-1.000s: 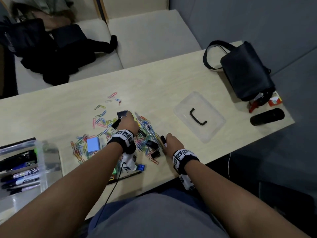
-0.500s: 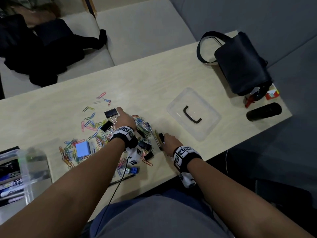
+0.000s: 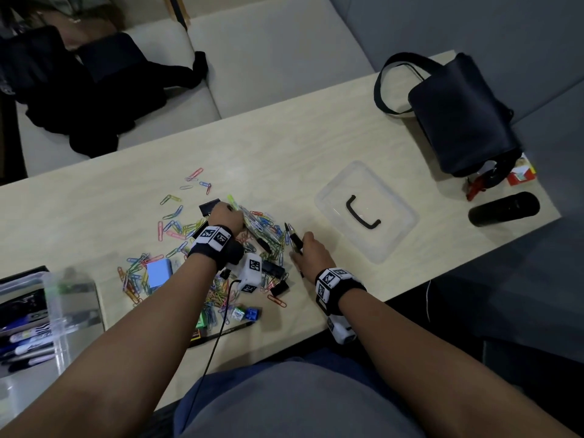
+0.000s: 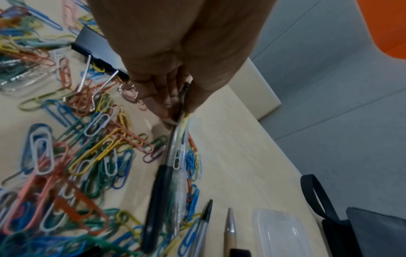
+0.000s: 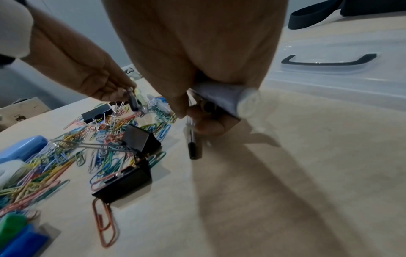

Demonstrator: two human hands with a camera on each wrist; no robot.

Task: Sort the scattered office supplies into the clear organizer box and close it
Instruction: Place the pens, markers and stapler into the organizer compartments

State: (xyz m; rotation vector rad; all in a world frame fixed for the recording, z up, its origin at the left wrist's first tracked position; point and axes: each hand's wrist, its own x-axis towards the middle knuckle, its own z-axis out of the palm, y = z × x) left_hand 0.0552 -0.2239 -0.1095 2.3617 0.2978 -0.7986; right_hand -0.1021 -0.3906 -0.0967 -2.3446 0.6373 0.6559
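Observation:
Coloured paper clips [image 3: 189, 229] and black binder clips [image 5: 140, 139] lie scattered mid-table. My left hand [image 3: 232, 209] pinches the ends of a black-capped pen and a clear pen [image 4: 175, 142] at the far side of the pile; their tips still lie among the clips. My right hand [image 3: 298, 245], at the pile's right edge, grips a bundle of pens [image 5: 192, 139] pointing away from me. The clear organizer box [image 3: 60, 298] stands at the near left with markers inside. Its clear lid [image 3: 392, 235] with a black handle lies upside down to the right of my right hand.
A blue pad [image 3: 159, 273] lies at the left of the pile, and small green and blue items [image 3: 245, 312] and a pencil [image 3: 221, 335] near the front edge. A black bag [image 3: 458, 112] and a black cylinder [image 3: 504, 208] occupy the table's right end.
My left hand has shifted from the binder clip at the far side of the pile onto two pens and pinched them. My right hand still holds its pens and moved little.

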